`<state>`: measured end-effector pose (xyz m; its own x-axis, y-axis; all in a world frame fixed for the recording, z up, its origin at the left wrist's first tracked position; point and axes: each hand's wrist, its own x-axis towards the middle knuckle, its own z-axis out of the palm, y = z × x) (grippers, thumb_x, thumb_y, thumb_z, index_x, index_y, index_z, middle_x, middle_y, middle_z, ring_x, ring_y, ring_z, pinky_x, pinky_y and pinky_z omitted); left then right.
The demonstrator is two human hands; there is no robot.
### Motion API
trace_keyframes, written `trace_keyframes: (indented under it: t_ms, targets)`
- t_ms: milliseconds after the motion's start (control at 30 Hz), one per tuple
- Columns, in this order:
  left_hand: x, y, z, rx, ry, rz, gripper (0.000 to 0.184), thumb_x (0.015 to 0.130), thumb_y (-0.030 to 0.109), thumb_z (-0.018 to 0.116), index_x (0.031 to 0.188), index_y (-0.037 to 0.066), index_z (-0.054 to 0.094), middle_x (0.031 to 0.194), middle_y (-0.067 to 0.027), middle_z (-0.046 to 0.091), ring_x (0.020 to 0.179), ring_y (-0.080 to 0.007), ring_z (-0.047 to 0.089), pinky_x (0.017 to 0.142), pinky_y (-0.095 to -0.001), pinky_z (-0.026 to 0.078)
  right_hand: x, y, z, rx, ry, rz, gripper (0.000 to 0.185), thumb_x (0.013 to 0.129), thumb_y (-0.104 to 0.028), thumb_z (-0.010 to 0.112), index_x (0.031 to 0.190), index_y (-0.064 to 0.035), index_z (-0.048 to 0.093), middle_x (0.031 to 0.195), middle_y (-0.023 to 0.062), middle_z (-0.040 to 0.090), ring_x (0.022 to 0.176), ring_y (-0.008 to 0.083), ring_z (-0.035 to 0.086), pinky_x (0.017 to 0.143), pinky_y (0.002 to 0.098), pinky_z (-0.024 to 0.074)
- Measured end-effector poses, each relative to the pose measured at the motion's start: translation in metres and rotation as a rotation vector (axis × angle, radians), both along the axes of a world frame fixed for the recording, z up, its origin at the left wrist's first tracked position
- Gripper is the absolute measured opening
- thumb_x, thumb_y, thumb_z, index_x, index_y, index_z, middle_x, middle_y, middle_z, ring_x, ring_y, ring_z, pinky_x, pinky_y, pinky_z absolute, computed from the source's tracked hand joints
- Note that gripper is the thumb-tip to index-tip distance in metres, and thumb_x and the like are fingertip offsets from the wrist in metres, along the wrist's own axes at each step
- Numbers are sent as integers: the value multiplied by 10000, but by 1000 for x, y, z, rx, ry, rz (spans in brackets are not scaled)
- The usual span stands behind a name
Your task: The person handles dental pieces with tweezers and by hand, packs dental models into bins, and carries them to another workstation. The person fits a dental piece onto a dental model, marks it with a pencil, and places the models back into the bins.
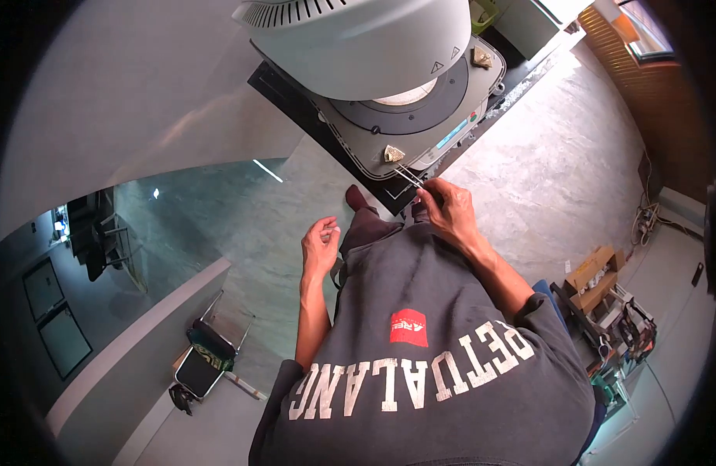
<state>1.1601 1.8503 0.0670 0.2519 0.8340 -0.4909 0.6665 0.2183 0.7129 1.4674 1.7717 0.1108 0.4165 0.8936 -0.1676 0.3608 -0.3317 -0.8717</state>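
Observation:
Metal tweezers (409, 177) are pinched in my right hand (450, 208), their tips pointing up and left. Those tips reach close to a small gold-brown piece (394, 154) on the front corner of a grey machine base (443, 116); I cannot tell whether they touch it. A similar piece (481, 57) lies on the base's far right corner. Above the base sits a large white hood (366, 46) with vent slots and warning triangles. Beneath it shows a dark round plate (404, 116) with a pale centre. My left hand (321, 247) hangs beside my body, loosely bent and holding nothing.
A small display (453, 134) is on the machine's front edge. The machine stands on a black surface (284, 89). A chair (205, 361) is at lower left, near a low wall (140, 342). A cardboard box (595, 278) and cables (645, 221) are at right.

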Motion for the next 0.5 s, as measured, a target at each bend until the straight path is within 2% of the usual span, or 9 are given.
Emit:
trace_keyframes:
  t_ms: [267,500]
  targets:
    - [-3,-4,-2,17,-4,8,331,962,123,671,1271,2,658,1158,-155,724,1022,-226,711,886,-349,573,0,4,5,14,-9,15,204,930,-172,724,984,23,700,825,226,696,753,386,704,652,429,536]
    - [-7,-9,-8,56,-34,28,323,943,136,682,1244,20,673,1135,-153,727,963,-242,719,822,-363,575,-5,-1,22,78,-181,-25,194,904,-184,746,925,3,699,767,200,694,667,367,693,600,425,529]
